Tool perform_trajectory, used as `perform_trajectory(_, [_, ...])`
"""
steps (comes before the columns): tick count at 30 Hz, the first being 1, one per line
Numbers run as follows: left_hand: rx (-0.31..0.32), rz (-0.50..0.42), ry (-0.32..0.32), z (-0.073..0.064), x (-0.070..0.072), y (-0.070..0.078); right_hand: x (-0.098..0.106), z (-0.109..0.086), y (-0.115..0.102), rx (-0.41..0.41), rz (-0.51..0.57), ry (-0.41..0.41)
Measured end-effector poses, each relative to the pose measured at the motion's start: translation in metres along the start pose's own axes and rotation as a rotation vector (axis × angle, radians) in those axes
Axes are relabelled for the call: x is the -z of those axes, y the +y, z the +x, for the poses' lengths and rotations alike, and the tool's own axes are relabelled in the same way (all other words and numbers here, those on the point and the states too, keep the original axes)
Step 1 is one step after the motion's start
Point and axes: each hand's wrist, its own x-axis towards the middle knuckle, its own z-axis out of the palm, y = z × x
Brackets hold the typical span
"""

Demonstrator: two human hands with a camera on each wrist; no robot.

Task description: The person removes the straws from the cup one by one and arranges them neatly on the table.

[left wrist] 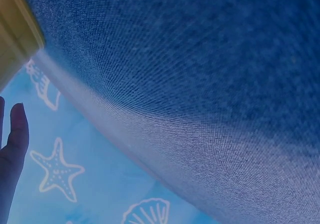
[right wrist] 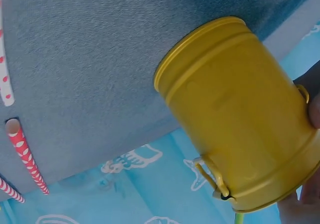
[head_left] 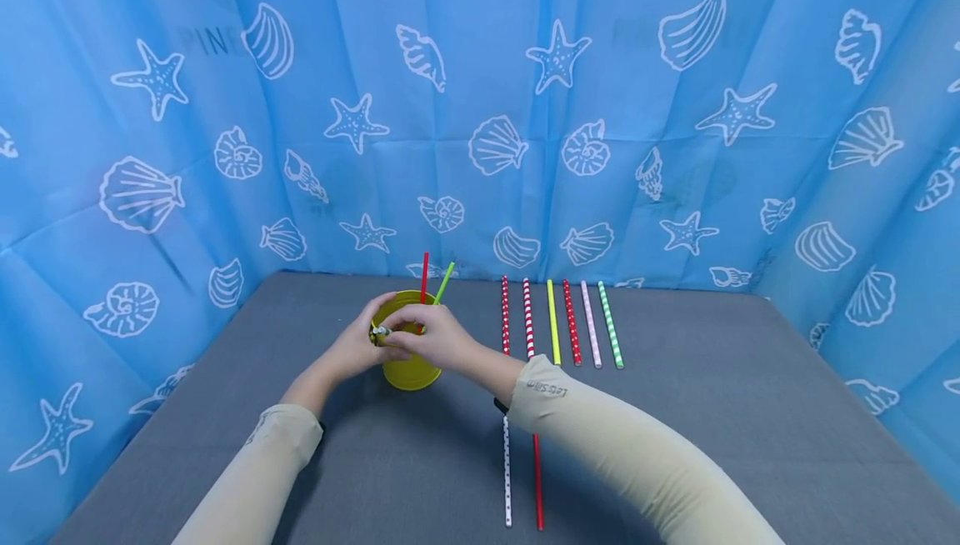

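A small yellow bucket [head_left: 411, 375], with loop ears on its sides, stands on the grey table. My left hand [head_left: 358, 343] grips the bucket's left side near the rim. Over the bucket's mouth is my right hand [head_left: 435, 335], its thumb and fingers pinching a pale straw [head_left: 381, 330] of which only the end shows. Inside the bucket, a red straw [head_left: 424, 274] and a green straw [head_left: 445, 282] lean up past the rim. The right wrist view shows the bucket [right wrist: 240, 114] from the side, with fingers [right wrist: 312, 109] against it at the right edge.
Several straws lie in a row right of the bucket, among them a yellow straw [head_left: 553, 324], a pink straw [head_left: 591, 324] and a green-striped straw [head_left: 611, 324]. My right forearm crosses above a white dotted straw [head_left: 507, 478] and a red straw [head_left: 537, 487]. A blue curtain [head_left: 510, 112] hangs behind.
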Motion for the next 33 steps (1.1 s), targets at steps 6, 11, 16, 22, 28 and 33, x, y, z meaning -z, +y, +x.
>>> perform_trajectory(6, [0.011, 0.005, 0.003, 0.000, 0.000, 0.000, 0.005, -0.004, 0.002, -0.004, -0.012, 0.017])
perform_trajectory(11, [0.009, 0.015, 0.007, -0.001, 0.000, 0.001, 0.011, -0.009, 0.003, 0.006, 0.013, 0.047])
perform_trajectory(16, [0.008, 0.023, 0.007, -0.002, 0.000, 0.001, 0.018, -0.016, 0.001, 0.022, 0.087, 0.071])
perform_trajectory(22, [0.029, 0.015, -0.002, -0.003, 0.000, 0.000, 0.028, -0.021, -0.005, 0.065, 0.208, 0.109])
perform_trajectory(28, [0.042, 0.018, 0.001, -0.002, 0.000, -0.001, 0.042, -0.027, -0.012, 0.060, 0.259, 0.170])
perform_trajectory(33, [0.043, 0.011, 0.000, -0.001, 0.000, 0.000, 0.056, -0.033, -0.017, 0.081, 0.299, 0.227])
